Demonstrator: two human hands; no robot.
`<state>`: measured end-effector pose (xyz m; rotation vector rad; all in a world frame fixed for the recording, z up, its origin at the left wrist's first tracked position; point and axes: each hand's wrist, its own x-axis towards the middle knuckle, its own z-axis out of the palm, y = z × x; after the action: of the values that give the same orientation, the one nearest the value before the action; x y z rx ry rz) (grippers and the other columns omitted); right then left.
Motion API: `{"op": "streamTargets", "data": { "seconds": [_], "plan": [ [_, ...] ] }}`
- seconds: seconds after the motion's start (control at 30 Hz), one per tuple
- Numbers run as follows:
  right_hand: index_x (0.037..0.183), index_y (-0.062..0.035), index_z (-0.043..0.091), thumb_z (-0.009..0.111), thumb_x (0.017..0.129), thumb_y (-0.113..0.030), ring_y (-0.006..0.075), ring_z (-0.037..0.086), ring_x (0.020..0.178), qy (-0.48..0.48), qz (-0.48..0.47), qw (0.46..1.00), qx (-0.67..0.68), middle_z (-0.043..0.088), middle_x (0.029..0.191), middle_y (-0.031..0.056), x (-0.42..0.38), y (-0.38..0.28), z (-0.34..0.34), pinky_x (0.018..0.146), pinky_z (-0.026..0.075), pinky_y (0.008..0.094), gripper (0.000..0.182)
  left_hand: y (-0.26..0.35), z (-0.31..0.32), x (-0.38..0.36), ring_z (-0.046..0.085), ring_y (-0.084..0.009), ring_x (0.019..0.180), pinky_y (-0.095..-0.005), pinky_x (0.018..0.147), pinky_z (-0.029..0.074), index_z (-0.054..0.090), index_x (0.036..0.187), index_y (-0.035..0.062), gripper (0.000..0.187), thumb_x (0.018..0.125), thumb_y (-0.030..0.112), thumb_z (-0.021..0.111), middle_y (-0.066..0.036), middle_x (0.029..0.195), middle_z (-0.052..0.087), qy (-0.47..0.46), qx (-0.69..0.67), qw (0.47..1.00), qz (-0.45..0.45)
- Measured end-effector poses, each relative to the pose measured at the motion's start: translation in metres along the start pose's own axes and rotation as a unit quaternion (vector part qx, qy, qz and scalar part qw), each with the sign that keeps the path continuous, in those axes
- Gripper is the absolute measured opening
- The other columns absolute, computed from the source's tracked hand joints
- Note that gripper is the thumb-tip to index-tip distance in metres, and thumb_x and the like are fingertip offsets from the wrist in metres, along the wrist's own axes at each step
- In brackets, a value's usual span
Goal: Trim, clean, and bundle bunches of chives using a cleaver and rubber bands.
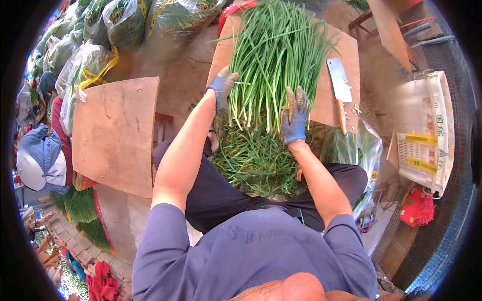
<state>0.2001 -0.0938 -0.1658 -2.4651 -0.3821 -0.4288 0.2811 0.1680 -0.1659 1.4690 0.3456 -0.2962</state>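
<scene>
Plywood panel [115, 133]: at 8 o'clock from the green bunch [278, 65], well apart from it; a wide swing of the elbow could knock its edge.
Left hand [222, 88]: gloved, at the bunch's 8 o'clock side; I cannot tell whether its fingers pinch. Pressing harder than the other could skew the stalks.
Scraps [261, 163]: at 6 o'clock, below the pale stalk ends; good stalks slipping off the edge could get lost here.
Green bunch: lying on the work board [346, 47] between both hands, no tie visible; a one-sided push could fan it out.
Right hand [295, 115]: gloved, at 5 o'clock, fingers straight and slightly spread against the stalks; too much pressure could bruise them.
Knife [340, 83]: at 3 o'clock, handle near the board's edge; a careless sweep could send it towards the bent leg [346, 180] or slit the plastic bag [369, 145] at 4 o'clock.
</scene>
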Motion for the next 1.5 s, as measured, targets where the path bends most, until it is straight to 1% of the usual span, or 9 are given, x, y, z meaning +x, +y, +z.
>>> {"op": "streamTargets", "data": {
  "seconds": [0.23, 0.4, 0.63, 0.87, 1.03, 1.13, 1.23, 1.33, 1.5],
  "plan": [
    [0.134, -0.0155, 0.054, 0.062, 0.089, -0.026, 0.0366, 0.035, 0.138, 0.012, -0.123, 0.992, -0.022, 0.049, 0.139, 0.0139, 0.028, -0.083, -0.053, 0.113, 0.023, 0.0510, 0.048, 0.017, -0.010, -0.020, 0.065, -0.0161, 0.097, -0.0307, 0.085, 0.054, 0.057, 0.127, 0.0039, 0.032, 0.096, 0.011, 0.052, -0.009, 0.112, 0.067, -0.075, -0.131, 0.987, -0.061],
    [0.115, -0.0123, 0.062, 0.062, 0.088, -0.031, 0.0321, 0.065, 0.089, -0.173, -0.067, 0.981, -0.056, 0.068, 0.092, 0.0117, 0.040, -0.105, -0.008, 0.080, 0.048, 0.0435, 0.033, 0.016, -0.017, -0.017, 0.063, -0.0185, 0.088, -0.0388, 0.070, 0.056, 0.054, 0.124, 0.0107, 0.029, 0.097, 0.019, 0.050, -0.007, 0.106, 0.064, -0.102, -0.108, 0.985, -0.089],
    [0.111, -0.0150, 0.063, 0.063, 0.086, -0.031, 0.0342, 0.064, 0.086, -0.250, -0.084, 0.935, -0.237, 0.068, 0.090, 0.0130, 0.095, -0.115, 0.025, 0.076, 0.048, 0.0472, 0.029, 0.018, -0.018, -0.016, 0.062, -0.0167, 0.084, -0.0372, 0.067, 0.055, 0.055, 0.120, 0.0108, 0.025, 0.096, 0.018, 0.051, -0.005, 0.098, 0.064, -0.100, -0.100, 0.985, -0.095],
    [0.098, -0.0114, 0.069, 0.063, 0.089, -0.022, 0.0355, 0.066, 0.085, -0.258, -0.079, 0.959, 0.086, 0.069, 0.093, 0.0153, 0.072, -0.118, -0.040, 0.075, 0.052, 0.0438, 0.015, -0.016, -0.022, 0.014, 0.061, -0.0149, 0.087, -0.0353, 0.070, 0.053, 0.055, 0.126, 0.0093, 0.030, 0.097, 0.018, 0.052, -0.005, 0.103, 0.066, -0.100, 0.052, 0.992, 0.052],
    [0.130, -0.0175, 0.054, 0.049, 0.095, -0.049, 0.0371, 0.066, 0.100, -0.749, -0.127, 0.620, -0.195, 0.067, 0.106, 0.0227, -0.007, -0.121, -0.088, 0.085, 0.052, 0.0485, 0.047, -0.019, -0.026, 0.019, 0.062, -0.0178, 0.098, -0.0333, 0.088, 0.050, 0.056, 0.126, 0.0047, 0.033, 0.096, 0.020, 0.052, -0.008, 0.112, 0.066, -0.093, 0.130, 0.983, 0.095],
    [0.124, -0.0124, 0.052, 0.050, 0.096, -0.049, 0.0448, 0.065, 0.089, -0.448, 0.009, 0.890, -0.089, 0.068, 0.096, 0.0236, 0.008, -0.115, -0.064, 0.078, 0.052, 0.0519, 0.046, 0.027, -0.008, -0.019, 0.056, -0.0262, 0.119, -0.0349, 0.100, 0.045, 0.032, 0.148, 0.0072, 0.079, 0.089, 0.052, 0.059, -0.015, 0.132, 0.058, -0.042, 0.129, 0.990, -0.046],
    [0.113, -0.0097, 0.053, 0.054, 0.094, -0.042, 0.0425, 0.066, 0.086, -0.353, 0.055, 0.925, -0.131, 0.069, 0.091, 0.0212, 0.037, -0.119, -0.029, 0.075, 0.051, 0.0523, 0.037, 0.035, 0.001, -0.020, 0.027, -0.0328, 0.145, -0.0378, 0.116, 0.028, -0.002, 0.156, 0.0073, 0.129, 0.070, 0.074, 0.069, -0.026, 0.156, 0.025, -0.083, 0.224, 0.970, -0.052],
    [0.125, -0.0173, 0.051, 0.060, 0.090, -0.040, 0.0416, 0.066, 0.090, -0.381, 0.071, 0.902, -0.191, 0.069, 0.097, 0.0202, 0.043, -0.101, 0.004, 0.076, 0.052, 0.0497, 0.043, 0.012, 0.029, -0.012, 0.042, -0.0367, 0.136, -0.0398, 0.112, 0.035, -0.001, 0.156, 0.0095, 0.126, 0.070, 0.055, 0.079, -0.029, 0.145, 0.042, 0.021, 0.458, 0.882, 0.105],
    [0.119, -0.0120, 0.052, 0.064, 0.087, -0.028, 0.0402, 0.067, 0.087, -0.284, 0.055, 0.945, -0.152, 0.069, 0.096, 0.0193, 0.034, -0.090, 0.007, 0.076, 0.052, 0.0497, 0.037, 0.026, 0.009, -0.003, 0.045, -0.0363, 0.134, -0.0384, 0.109, 0.038, 0.006, 0.157, 0.0186, 0.101, 0.082, 0.038, 0.071, -0.024, 0.148, 0.042, -0.065, 0.412, 0.908, 0.037]
  ]
}}
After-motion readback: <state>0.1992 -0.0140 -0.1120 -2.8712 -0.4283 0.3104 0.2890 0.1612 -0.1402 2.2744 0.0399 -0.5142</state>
